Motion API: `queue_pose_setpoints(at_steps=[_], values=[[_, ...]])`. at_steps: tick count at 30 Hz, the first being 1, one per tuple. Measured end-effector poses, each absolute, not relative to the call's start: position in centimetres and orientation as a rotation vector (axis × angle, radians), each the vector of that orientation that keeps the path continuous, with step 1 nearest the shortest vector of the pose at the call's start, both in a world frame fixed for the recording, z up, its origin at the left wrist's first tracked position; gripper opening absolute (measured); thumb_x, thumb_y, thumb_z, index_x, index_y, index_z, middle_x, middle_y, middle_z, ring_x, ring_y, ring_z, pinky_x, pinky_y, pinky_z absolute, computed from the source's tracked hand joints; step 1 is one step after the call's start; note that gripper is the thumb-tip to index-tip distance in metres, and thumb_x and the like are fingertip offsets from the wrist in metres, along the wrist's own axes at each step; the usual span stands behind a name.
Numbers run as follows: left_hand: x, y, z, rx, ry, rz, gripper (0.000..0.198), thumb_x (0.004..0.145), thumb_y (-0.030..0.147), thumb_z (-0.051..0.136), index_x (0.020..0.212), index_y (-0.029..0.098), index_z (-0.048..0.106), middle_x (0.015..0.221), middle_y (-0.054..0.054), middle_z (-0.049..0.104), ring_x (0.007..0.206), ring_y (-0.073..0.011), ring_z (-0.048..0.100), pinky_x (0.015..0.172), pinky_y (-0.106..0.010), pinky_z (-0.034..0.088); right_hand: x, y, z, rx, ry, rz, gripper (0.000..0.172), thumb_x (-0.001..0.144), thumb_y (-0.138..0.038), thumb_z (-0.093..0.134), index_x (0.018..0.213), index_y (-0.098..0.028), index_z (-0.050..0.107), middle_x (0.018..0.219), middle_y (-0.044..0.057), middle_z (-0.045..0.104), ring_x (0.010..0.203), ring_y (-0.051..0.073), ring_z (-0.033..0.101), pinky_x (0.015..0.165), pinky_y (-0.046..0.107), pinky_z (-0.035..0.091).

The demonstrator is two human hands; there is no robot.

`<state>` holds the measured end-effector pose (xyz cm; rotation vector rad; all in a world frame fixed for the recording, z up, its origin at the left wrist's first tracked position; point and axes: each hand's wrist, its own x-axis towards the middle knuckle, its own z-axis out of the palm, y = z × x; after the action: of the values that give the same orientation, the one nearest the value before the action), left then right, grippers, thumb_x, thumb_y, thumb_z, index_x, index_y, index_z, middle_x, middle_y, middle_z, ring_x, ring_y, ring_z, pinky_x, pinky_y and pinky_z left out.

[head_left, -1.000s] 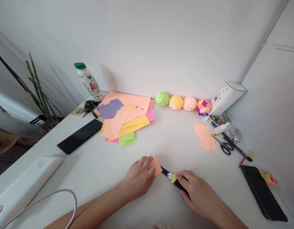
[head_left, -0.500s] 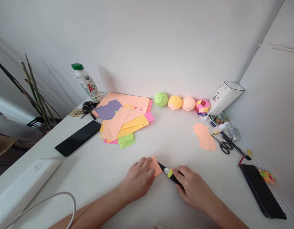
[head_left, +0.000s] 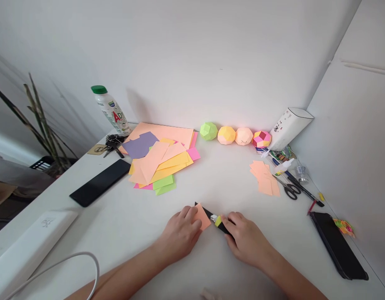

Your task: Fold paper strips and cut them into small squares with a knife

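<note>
Near the front middle of the table, my left hand has its curled fingers on a small peach paper piece. The fingers cover the paper's left part. My right hand is closed round the black and yellow handle of a utility knife. Its long dark blade lies slanted along the paper's upper right edge, and the tip shows past the paper's top corner. Whether the blade sits under or inside a fold of the paper I cannot tell.
Coloured paper sheets are piled at back left, with paper balls along the wall. Peach strips, scissors and a glue bottle lie at right. Dark phones and a white device flank my arms.
The knife and my right hand have shifted a little up and left, and the blade's tip now shows beyond the paper's corner. My left hand holds its place. The view has turned slightly.
</note>
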<state>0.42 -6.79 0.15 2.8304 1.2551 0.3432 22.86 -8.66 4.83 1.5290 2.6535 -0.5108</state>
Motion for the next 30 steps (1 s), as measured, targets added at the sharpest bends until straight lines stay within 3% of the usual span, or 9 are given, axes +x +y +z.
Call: queue_pose_setpoints(at_steps=[18, 22, 27, 30], values=[[0.3, -6.8, 0.1, 2.779, 1.242, 0.331, 0.01, 0.083, 0.017, 0.046, 0.074, 0.018, 0.049, 0.093, -0.009, 0.053, 0.08, -0.0228, 0.049, 0.058, -0.033, 0.047, 23.2, -7.7, 4.3, 1.668, 2.656, -0.396, 0.044, 0.086, -0.013, 0.046, 0.128, -0.007, 0.052, 0.102, 0.014, 0.059, 0.096, 0.026, 0.056, 0.075, 0.037, 0.053], [-0.2, -6.5, -0.3, 2.705, 1.207, 0.413, 0.005, 0.082, 0.021, 0.052, 0.08, 0.018, 0.048, 0.105, -0.011, 0.053, 0.09, -0.0247, 0.051, 0.066, -0.037, 0.05, 25.1, -8.0, 4.6, 1.623, 2.695, -0.526, 0.045, 0.083, -0.013, 0.048, 0.128, -0.013, 0.053, 0.104, 0.012, 0.06, 0.097, 0.023, 0.057, 0.078, 0.034, 0.052], [-0.9, -5.9, -0.3, 2.651, 1.153, 0.459, 0.022, 0.078, 0.033, 0.061, 0.087, 0.018, 0.048, 0.12, -0.014, 0.049, 0.095, -0.0276, 0.051, 0.069, -0.04, 0.05, 27.4, -8.4, 5.0, 1.661, 2.664, -0.495, 0.048, 0.082, -0.011, 0.046, 0.128, -0.017, 0.054, 0.104, 0.011, 0.059, 0.095, 0.022, 0.057, 0.076, 0.035, 0.052], [-1.4, -5.6, 0.9, 2.613, 1.035, 0.424, 0.019, 0.075, 0.026, 0.059, 0.09, 0.019, 0.049, 0.121, -0.012, 0.05, 0.097, -0.0271, 0.05, 0.071, -0.039, 0.05, 28.6, -8.1, 5.2, 1.708, 2.643, -0.477, 0.049, 0.08, -0.009, 0.046, 0.127, -0.02, 0.055, 0.104, 0.01, 0.059, 0.098, 0.023, 0.057, 0.075, 0.035, 0.052]])
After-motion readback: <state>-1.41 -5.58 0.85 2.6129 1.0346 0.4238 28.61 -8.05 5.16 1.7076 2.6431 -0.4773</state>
